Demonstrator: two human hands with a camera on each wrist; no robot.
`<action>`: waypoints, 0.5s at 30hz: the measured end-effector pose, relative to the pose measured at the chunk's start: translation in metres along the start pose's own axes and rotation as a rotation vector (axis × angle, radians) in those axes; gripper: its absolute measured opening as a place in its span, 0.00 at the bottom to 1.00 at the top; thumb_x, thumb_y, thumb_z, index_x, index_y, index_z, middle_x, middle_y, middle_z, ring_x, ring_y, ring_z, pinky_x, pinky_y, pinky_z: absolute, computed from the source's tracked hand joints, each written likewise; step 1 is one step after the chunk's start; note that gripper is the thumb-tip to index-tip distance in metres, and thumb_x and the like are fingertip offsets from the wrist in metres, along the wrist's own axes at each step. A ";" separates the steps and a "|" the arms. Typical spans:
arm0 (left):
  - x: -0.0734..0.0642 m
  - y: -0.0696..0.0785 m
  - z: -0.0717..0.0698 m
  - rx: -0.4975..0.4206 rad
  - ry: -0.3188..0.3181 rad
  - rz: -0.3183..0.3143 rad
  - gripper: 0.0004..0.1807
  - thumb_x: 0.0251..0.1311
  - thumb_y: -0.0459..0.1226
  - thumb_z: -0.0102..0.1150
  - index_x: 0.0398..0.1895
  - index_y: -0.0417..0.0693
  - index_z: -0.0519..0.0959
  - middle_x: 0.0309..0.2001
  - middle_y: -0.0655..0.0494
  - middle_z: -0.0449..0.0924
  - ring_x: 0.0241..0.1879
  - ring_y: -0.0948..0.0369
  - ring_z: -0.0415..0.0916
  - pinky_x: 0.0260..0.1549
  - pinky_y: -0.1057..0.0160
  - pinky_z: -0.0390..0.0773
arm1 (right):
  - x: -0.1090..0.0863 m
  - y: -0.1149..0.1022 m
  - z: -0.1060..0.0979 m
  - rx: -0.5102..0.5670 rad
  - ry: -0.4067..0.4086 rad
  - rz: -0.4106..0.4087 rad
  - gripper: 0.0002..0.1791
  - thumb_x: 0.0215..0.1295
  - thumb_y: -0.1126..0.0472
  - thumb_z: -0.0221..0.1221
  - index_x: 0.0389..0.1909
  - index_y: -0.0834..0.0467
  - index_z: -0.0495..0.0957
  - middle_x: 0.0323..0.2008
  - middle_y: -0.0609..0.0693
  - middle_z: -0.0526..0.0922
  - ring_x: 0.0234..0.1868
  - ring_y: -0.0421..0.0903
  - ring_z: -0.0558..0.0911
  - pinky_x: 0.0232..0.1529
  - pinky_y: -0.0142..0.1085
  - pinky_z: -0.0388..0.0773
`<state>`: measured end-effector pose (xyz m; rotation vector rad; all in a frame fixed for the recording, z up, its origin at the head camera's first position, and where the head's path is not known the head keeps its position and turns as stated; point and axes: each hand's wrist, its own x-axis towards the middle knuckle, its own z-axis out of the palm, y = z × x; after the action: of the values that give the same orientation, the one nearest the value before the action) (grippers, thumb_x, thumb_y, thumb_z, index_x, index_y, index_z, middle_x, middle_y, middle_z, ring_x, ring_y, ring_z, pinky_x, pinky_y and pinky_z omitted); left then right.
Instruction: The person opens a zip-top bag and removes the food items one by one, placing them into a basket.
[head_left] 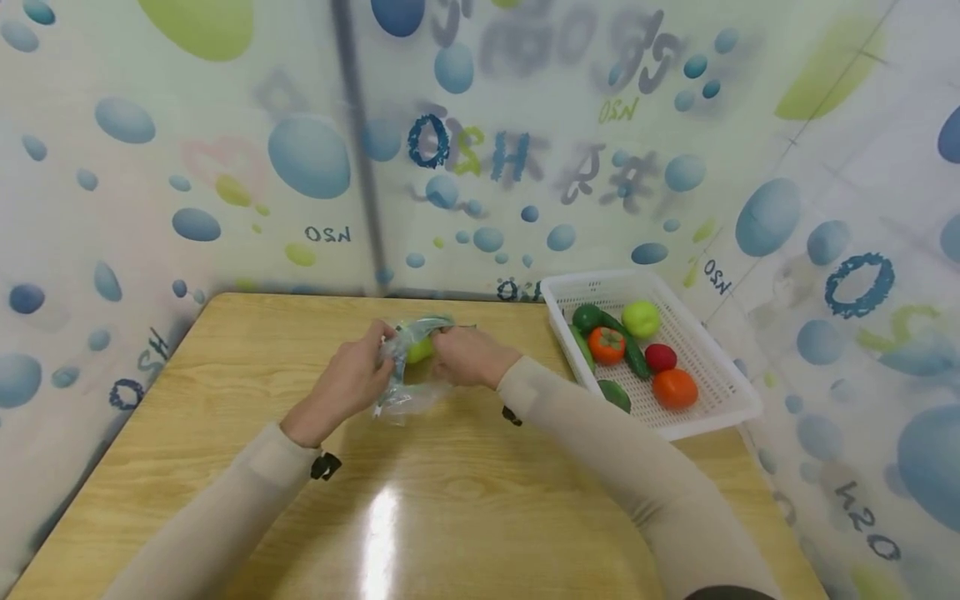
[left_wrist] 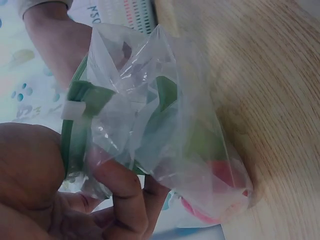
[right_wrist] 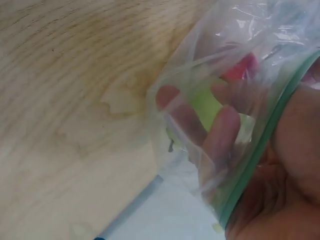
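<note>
Above the table, my left hand (head_left: pixel 358 375) pinches the rim of a clear zip bag (left_wrist: pixel 120 110) with a green zip strip and a white slider (left_wrist: pixel 74 110). My right hand (head_left: pixel 468 354) is at the bag's mouth, its fingers (right_wrist: pixel 227 127) showing through the plastic, loosely bent and spread. Inside lies a light green fruit (right_wrist: pixel 205 102) with a dark stem, overlapped by those fingertips in the right wrist view. A red fruit (left_wrist: pixel 227 175) sits beside it at the bottom of the bag.
On the right of the wooden table (head_left: pixel 450 500) stands a white basket (head_left: pixel 716 362). It holds a persimmon (head_left: pixel 606 345), a tomato (head_left: pixel 676 389), a cucumber (head_left: pixel 636 357), a light green fruit (head_left: pixel 641 319) and a red fruit (head_left: pixel 661 358). A bubble-patterned wall (head_left: pixel 480 192) stands behind.
</note>
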<state>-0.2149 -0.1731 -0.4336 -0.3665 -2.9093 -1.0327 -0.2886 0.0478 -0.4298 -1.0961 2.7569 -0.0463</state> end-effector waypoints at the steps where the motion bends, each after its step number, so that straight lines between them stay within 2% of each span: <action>1: 0.000 0.000 0.000 -0.001 0.001 0.000 0.19 0.85 0.31 0.55 0.72 0.37 0.73 0.29 0.46 0.83 0.21 0.58 0.74 0.20 0.63 0.72 | 0.001 0.000 0.001 -0.012 -0.006 0.008 0.21 0.88 0.54 0.65 0.69 0.64 0.82 0.54 0.57 0.92 0.48 0.50 0.92 0.55 0.45 0.93; 7: -0.001 0.000 0.001 -0.011 -0.006 -0.012 0.18 0.86 0.33 0.56 0.72 0.39 0.74 0.34 0.43 0.85 0.23 0.57 0.76 0.21 0.61 0.73 | 0.008 -0.001 0.010 -0.044 -0.026 0.035 0.23 0.87 0.50 0.66 0.67 0.64 0.84 0.54 0.56 0.93 0.49 0.50 0.92 0.58 0.45 0.93; 12: -0.002 0.000 0.001 -0.012 -0.012 -0.020 0.18 0.86 0.33 0.57 0.72 0.39 0.74 0.39 0.40 0.86 0.26 0.56 0.78 0.23 0.60 0.75 | 0.012 -0.002 0.018 -0.016 -0.023 0.034 0.23 0.87 0.49 0.67 0.66 0.65 0.84 0.50 0.55 0.93 0.43 0.48 0.91 0.53 0.44 0.94; 15: -0.002 -0.001 0.001 -0.002 -0.008 -0.019 0.17 0.85 0.33 0.57 0.71 0.39 0.74 0.40 0.40 0.87 0.27 0.55 0.78 0.24 0.60 0.76 | 0.012 -0.004 0.022 -0.002 0.005 0.051 0.22 0.87 0.47 0.68 0.61 0.63 0.86 0.46 0.53 0.93 0.41 0.47 0.90 0.51 0.45 0.95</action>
<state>-0.2132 -0.1735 -0.4348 -0.3447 -2.9240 -1.0393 -0.2910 0.0376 -0.4526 -1.0264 2.7885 -0.0394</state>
